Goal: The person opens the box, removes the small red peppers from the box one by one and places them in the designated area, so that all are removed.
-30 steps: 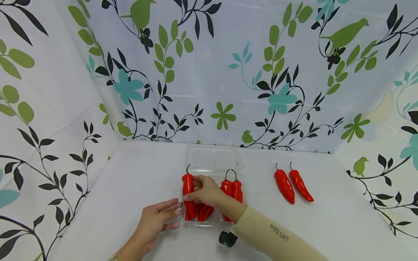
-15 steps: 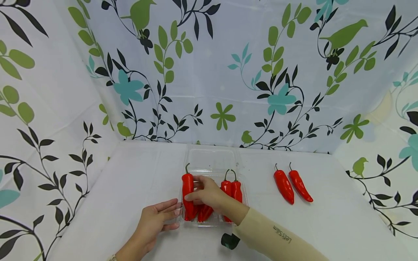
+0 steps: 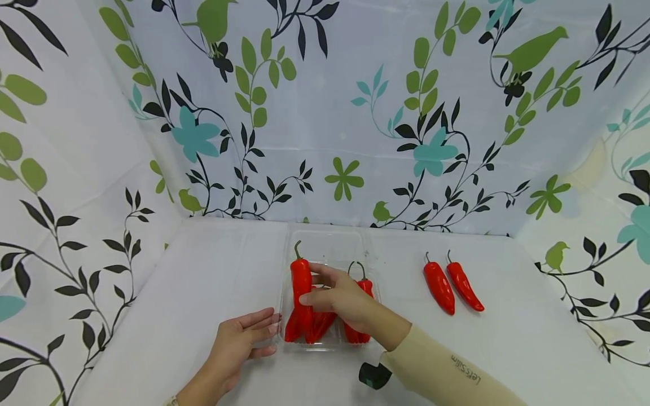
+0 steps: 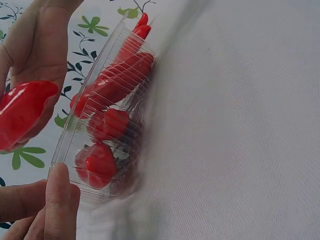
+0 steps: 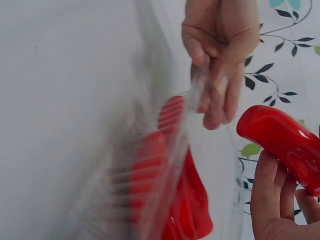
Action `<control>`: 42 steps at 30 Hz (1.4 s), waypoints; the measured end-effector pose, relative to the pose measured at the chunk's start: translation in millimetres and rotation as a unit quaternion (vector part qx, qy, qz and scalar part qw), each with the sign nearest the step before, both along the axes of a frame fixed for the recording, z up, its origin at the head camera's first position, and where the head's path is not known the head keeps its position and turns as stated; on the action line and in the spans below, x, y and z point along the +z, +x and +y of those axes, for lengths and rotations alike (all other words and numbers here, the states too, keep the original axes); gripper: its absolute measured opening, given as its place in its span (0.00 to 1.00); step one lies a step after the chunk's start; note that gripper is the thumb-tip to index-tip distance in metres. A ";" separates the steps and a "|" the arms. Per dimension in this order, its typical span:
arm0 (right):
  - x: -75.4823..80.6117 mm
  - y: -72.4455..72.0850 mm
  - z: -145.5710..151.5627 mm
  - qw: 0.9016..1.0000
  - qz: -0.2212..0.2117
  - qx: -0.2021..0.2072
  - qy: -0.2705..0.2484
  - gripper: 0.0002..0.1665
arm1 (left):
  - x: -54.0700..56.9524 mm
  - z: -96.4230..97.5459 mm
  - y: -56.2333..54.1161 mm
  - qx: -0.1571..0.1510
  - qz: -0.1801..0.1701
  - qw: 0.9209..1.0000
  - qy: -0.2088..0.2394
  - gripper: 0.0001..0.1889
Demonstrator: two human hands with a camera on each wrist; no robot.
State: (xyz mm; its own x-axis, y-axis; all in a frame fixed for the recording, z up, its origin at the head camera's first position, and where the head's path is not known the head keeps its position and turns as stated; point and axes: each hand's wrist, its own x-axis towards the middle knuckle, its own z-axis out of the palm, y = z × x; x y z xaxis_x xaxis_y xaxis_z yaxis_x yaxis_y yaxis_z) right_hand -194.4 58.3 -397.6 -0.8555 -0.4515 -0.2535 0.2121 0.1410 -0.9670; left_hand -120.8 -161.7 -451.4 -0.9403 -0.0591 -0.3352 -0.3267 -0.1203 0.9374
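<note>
Over the clear container (image 3: 330,245), our right hand (image 3: 341,298) grips a red pepper (image 3: 301,277), its long axis running away from us, stem end farthest; our left hand (image 3: 238,337), fingers outstretched, touches the container's edge.

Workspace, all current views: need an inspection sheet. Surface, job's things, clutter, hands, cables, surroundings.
Surface: white table, finely textured in the left wrist view.
Job's things: clear container, lid open; red peppers inside; held pepper over it; two loose peppers on the table to its right.
Clutter: nothing seen.
Hands: right hand grips the held pepper; left hand at the container's left edge.
Cables: nothing seen.
Surroundings: backdrop printed with leaves, birds and flowers.
</note>
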 end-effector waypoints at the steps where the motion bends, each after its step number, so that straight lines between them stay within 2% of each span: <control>1: 3.2 -0.4 2.7 1.000 0.001 0.001 -0.007 0.48 | 0.3 -0.3 -0.3 0.000 0.001 1.000 -0.001 0.22; 6: 19.5 -3.9 18.7 0.999 0.013 0.006 -0.033 0.49 | 2.3 -1.2 -1.0 0.001 0.005 1.000 -0.002 0.22; 16: 48.0 -16.0 59.0 0.996 0.040 -0.045 -0.068 0.45 | 3.6 -0.8 -0.6 0.003 0.005 1.000 -0.009 0.22; 20: 55.4 -21.9 75.4 0.993 0.056 -0.065 -0.087 0.47 | 3.1 -0.5 -1.1 0.001 0.002 1.000 -0.008 0.23; 23: 58.1 -27.0 89.9 0.990 0.081 -0.083 -0.075 0.47 | 2.2 0.1 -2.1 -0.003 0.001 1.000 -0.008 0.23; 27: 55.6 -34.1 110.8 0.987 0.110 -0.109 -0.035 0.47 | 0.9 0.9 -3.1 -0.005 -0.001 1.000 -0.011 0.23; 31: 46.7 -40.7 129.2 0.984 0.121 -0.132 0.015 0.49 | 0.8 0.8 -2.6 -0.005 -0.001 1.000 -0.010 0.23; 35: 34.5 -46.6 143.6 0.979 0.121 -0.146 0.075 0.51 | 1.0 0.2 -1.5 -0.006 0.001 1.000 -0.007 0.23; 42: 13.6 -55.2 163.1 0.965 0.115 -0.166 0.169 0.50 | 0.8 0.7 -1.9 -0.004 -0.009 1.000 -0.005 0.24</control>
